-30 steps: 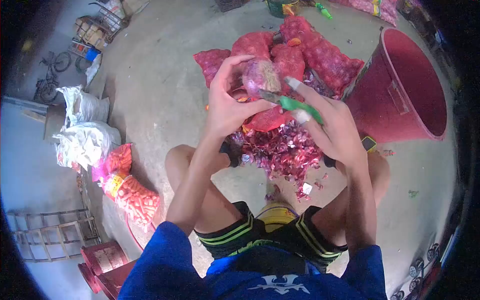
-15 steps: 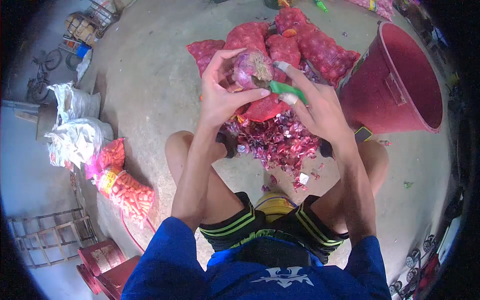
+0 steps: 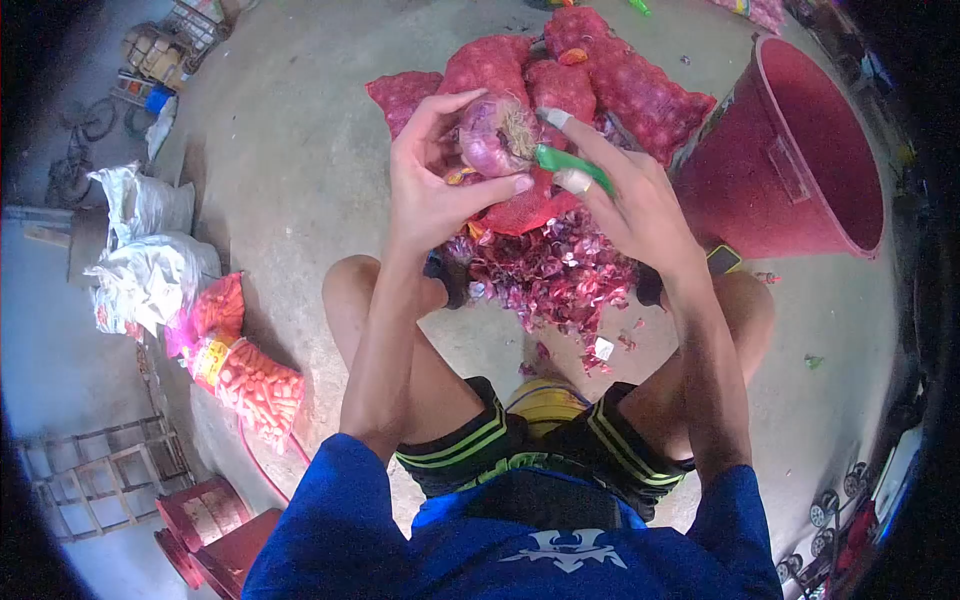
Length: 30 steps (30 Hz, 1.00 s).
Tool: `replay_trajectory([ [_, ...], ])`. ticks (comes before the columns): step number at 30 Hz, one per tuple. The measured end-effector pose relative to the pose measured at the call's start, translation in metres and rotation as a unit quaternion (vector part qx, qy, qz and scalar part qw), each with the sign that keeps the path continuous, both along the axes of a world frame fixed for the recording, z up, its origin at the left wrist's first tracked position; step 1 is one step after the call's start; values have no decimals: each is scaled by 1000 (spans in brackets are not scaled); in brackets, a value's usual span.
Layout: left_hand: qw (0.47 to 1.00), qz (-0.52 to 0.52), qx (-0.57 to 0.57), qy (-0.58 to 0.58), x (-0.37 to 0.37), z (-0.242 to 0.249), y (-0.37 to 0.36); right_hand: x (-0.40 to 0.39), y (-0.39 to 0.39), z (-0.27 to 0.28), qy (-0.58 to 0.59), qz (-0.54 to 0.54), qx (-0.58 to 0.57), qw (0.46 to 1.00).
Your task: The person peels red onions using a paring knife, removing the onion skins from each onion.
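Observation:
A large red onion (image 3: 483,138) with dry, straw-coloured roots rests in my left hand (image 3: 425,190), whose thumb and fingers wrap round it. The root end faces right. My right hand (image 3: 640,205) grips a knife by its green handle (image 3: 577,166), close to the onion's root end. Its blade is mostly hidden at the onion. Pale wraps cover fingertips of my right hand. Below both hands, purple onion skins (image 3: 555,280) lie in a heap on the floor, between my feet.
Red mesh sacks of onions (image 3: 630,85) lie beyond my hands. A large red bin (image 3: 760,190) stands at right. On the left are white sacks (image 3: 160,275) and a bag of carrots (image 3: 260,385). A yellow seat (image 3: 545,405) shows between my thighs.
The onion has turned slightly in my left hand, showing more of its purple side. My right hand keeps the knife near the root end. The whole view has shifted a little.

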<state>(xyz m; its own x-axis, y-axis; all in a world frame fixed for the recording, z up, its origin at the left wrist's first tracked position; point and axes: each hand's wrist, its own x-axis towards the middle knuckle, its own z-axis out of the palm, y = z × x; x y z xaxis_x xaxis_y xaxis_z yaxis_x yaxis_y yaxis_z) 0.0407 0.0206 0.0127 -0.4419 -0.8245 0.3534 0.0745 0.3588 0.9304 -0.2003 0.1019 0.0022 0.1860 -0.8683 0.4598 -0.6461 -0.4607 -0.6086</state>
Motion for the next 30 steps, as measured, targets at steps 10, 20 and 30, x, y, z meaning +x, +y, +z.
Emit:
replay_trajectory([
  [10, 1000, 3, 16, -2, 12, 4, -6, 9, -4, 3, -38, 8, 35, 999],
  [20, 975, -66, 119, 175, -3, -8, -2, 13, 2, 25, -116, 64, 116, 984],
  [30, 981, -20, 47, 189, -9, -7, 4, 13, -2, 9, -137, 81, 63, 985],
])
